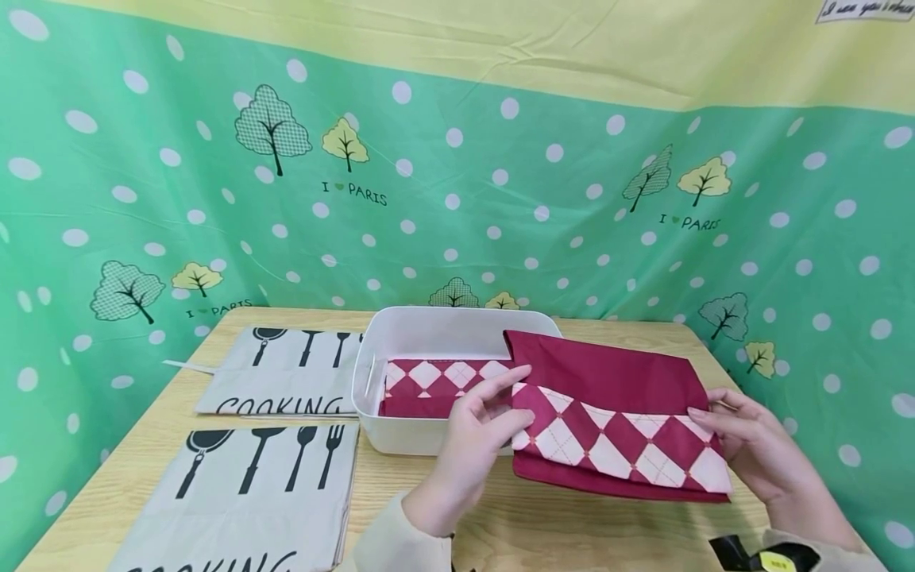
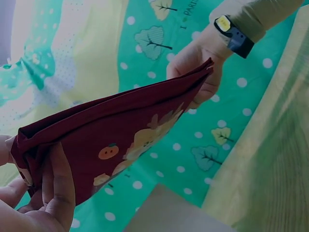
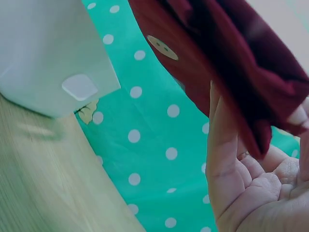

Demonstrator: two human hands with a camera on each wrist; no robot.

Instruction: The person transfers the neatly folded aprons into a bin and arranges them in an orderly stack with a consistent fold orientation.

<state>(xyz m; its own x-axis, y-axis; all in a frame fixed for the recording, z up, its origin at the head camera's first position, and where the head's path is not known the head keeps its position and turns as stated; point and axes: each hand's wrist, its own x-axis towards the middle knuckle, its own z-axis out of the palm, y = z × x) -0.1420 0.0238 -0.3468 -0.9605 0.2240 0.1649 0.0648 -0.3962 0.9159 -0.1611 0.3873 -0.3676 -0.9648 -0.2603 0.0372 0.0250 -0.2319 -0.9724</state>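
Both hands hold a folded burgundy apron with a pink-and-white diamond band, raised above the table at the white bin's right front. At its left edge, my left hand pinches the cloth, thumb on the diamond band. My right hand pinches the right edge, thumb in front and fingers behind. The left wrist view shows the apron's underside with an orange print and layered folds. Inside the white bin lies another folded burgundy diamond-patterned apron, its right part hidden behind the held one.
Two folded grey aprons with black utensil prints and COOKING lettering lie left of the bin: one farther back, one nearer. A strap sticks out from the far one. A green polka-dot curtain surrounds the wooden table.
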